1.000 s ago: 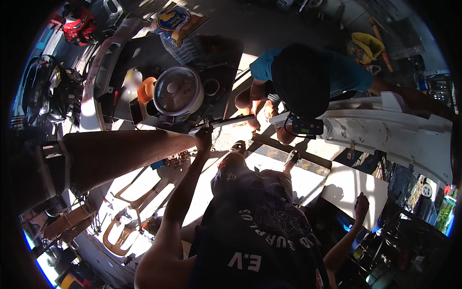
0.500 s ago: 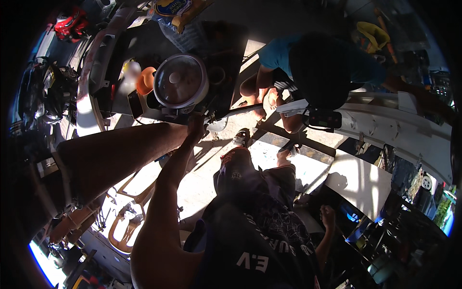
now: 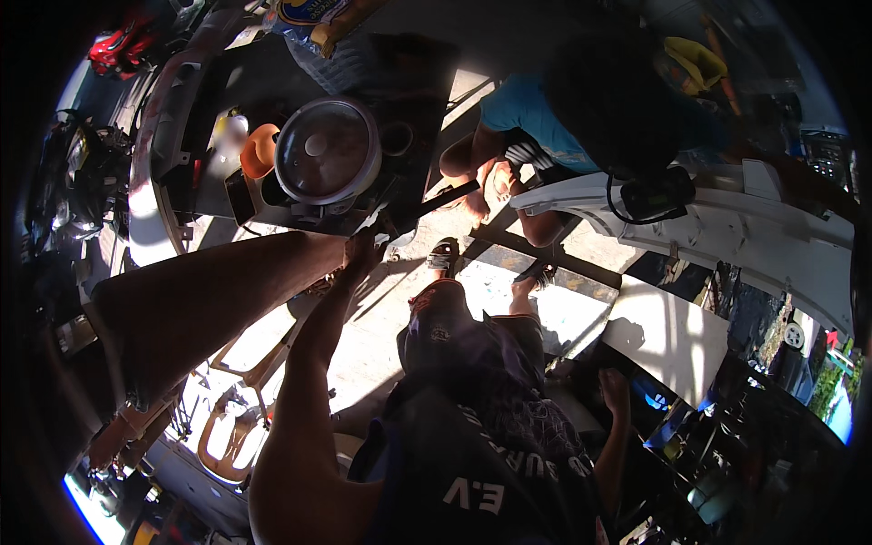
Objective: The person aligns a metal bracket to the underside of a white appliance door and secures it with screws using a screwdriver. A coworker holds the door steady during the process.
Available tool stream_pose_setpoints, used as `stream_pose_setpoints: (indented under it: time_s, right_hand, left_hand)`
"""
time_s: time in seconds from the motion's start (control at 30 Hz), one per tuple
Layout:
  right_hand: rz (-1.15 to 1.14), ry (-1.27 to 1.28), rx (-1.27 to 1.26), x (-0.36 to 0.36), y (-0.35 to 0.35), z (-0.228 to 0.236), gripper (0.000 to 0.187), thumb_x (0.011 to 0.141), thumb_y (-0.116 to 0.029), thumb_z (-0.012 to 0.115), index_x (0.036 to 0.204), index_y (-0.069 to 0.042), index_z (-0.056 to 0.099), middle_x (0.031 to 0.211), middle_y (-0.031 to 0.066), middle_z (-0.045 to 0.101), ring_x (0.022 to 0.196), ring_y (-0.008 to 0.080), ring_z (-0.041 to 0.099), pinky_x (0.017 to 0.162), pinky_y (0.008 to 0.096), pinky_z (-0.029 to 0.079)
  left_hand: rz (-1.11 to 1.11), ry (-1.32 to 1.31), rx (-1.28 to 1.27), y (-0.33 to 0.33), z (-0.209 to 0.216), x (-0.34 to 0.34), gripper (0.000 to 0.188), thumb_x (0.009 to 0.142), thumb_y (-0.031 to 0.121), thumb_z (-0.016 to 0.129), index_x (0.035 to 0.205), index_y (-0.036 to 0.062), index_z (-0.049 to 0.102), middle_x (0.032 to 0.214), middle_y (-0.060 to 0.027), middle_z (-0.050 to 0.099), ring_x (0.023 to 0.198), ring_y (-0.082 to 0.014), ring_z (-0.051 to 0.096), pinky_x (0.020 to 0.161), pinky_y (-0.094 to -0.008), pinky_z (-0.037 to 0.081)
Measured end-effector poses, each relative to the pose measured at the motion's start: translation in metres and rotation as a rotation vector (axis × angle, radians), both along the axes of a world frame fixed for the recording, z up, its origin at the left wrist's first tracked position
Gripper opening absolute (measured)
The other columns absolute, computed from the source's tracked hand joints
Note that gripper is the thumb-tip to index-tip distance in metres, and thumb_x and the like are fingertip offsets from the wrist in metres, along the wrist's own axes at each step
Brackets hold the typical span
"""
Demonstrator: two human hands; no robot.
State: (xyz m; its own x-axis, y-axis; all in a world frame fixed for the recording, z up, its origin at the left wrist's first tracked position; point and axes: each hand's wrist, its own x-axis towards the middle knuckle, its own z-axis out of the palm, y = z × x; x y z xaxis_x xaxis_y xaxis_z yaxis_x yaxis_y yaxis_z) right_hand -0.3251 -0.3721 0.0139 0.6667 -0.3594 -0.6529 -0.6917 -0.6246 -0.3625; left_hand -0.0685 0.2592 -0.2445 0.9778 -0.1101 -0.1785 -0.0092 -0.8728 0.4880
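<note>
My left hand (image 3: 363, 252) is stretched out toward the near edge of a dark table, its fingers closed around something small and pale that I cannot make out. Another person's limb (image 3: 218, 282) comes in from the left and its end meets my left hand. Just beyond stands a round pot with a glass lid (image 3: 327, 150), and a black strip (image 3: 447, 197) slants out to the right of it. My right hand (image 3: 615, 389), in shadow beside my lap, is curled closed, with nothing visible in it.
An orange bowl (image 3: 259, 151) sits by the pot on the dark table (image 3: 204, 204). A person in a blue top (image 3: 536, 118) crouches ahead, behind a long white curved panel (image 3: 727, 227). A pale board (image 3: 668, 338) lies at right, a brown chair frame (image 3: 222, 445) at lower left.
The view has shifted slightly, so the table and pot sit farther left. The crouching person's head has turned to the right. The black strip now tilts more steeply. My left hand stays by the table edge.
</note>
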Motion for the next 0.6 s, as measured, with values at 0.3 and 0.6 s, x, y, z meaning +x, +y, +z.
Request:
stream_pose_setpoints:
  time_s: [0.3, 0.6]
  right_hand:
    - [0.261, -0.07, -0.136, 0.015, 0.006, -0.012, 0.042, 0.095, -0.044, 0.059, 0.096, -0.003, 0.069, 0.082, 0.0146, 0.071, 0.077, 0.028, 0.07, 0.07, 0.0411, 0.053]
    - [0.101, -0.074, -0.08, 0.003, 0.03, -0.021, 0.039, 0.096, -0.04, 0.059, 0.109, -0.006, 0.071, 0.096, 0.0153, 0.073, 0.089, 0.0282, 0.072, 0.077, 0.0396, 0.056]
  left_hand:
    - [-0.1, -0.195, -0.337, 0.005, -0.025, 0.006, 0.023, 0.086, 0.009, 0.067, 0.108, 0.0043, 0.063, 0.094, -0.0151, 0.068, 0.091, -0.0342, 0.065, 0.083, -0.0426, 0.05]
    - [-0.127, 0.009, -0.105, 0.013, -0.018, 0.006, 0.042, 0.083, 0.025, 0.071, 0.113, -0.0019, 0.062, 0.096, -0.0225, 0.071, 0.091, -0.0356, 0.07, 0.076, -0.0431, 0.056]
